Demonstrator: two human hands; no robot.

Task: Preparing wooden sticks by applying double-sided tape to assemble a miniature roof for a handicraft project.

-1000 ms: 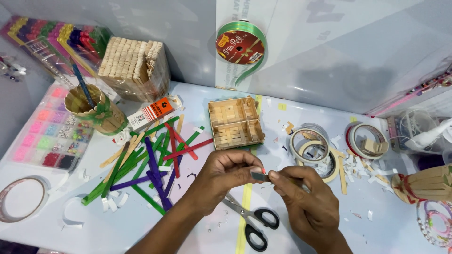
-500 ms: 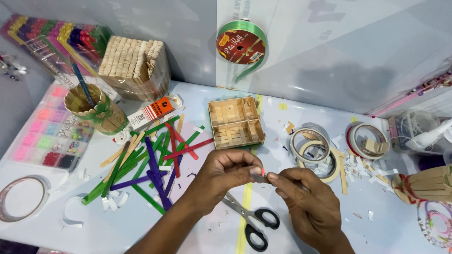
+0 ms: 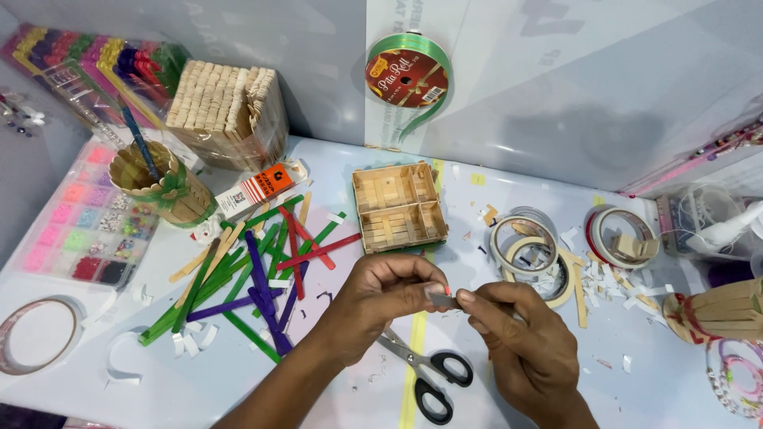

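**Both hands pinch a small strip over the table**

The left hand (image 3: 381, 290) and right hand (image 3: 520, 349) meet at the near middle of the table (image 3: 636, 397). Their fingertips are closed together on a small grey strip (image 3: 443, 300), which is held between thumbs and forefingers just above the table top; what the strip is made of cannot be told.

Scissors (image 3: 425, 373) with black handles lie directly below the hands, on the near side. Left of the left hand lies a scatter of coloured sticks (image 3: 254, 278). Just beyond the hands sits a wooden tray (image 3: 397, 208) with compartments. To the right are tape rolls (image 3: 528, 246). Far left stand a stick cup (image 3: 163, 187) and a bundle of plain sticks (image 3: 226, 107). A green ribbon spool (image 3: 408, 75) hangs on the far wall.
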